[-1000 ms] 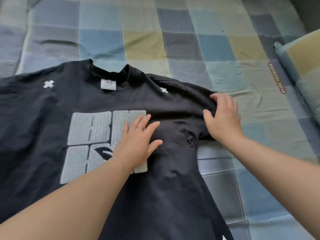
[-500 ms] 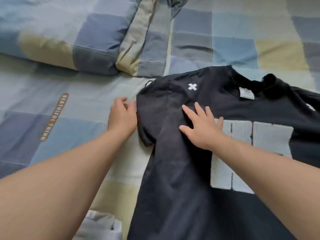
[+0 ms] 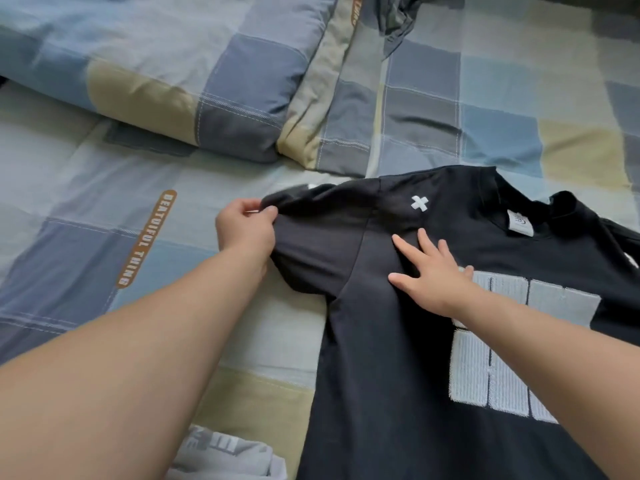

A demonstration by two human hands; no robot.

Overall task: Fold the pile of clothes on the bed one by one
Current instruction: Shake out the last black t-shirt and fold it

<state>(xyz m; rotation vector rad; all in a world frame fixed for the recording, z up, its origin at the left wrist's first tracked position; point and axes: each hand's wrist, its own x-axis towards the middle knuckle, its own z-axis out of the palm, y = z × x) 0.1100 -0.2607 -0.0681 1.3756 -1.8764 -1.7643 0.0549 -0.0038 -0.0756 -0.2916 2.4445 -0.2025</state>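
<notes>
On the soft, checked bed (image 3: 86, 202), the matte black T-shirt (image 3: 381, 375) lies spread face up, its limp sleeve (image 3: 322, 251) pinched at the hem by the left hand (image 3: 244, 228), the right hand (image 3: 433, 278) pressing its chest with straight fingers (image 3: 403, 244), a plump pillow (image 3: 156, 74) beyond.

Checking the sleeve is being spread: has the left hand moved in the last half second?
Yes. The left hand, pinching the black shirt's sleeve, has shifted outward, toward the orange label on the sheet.
</notes>
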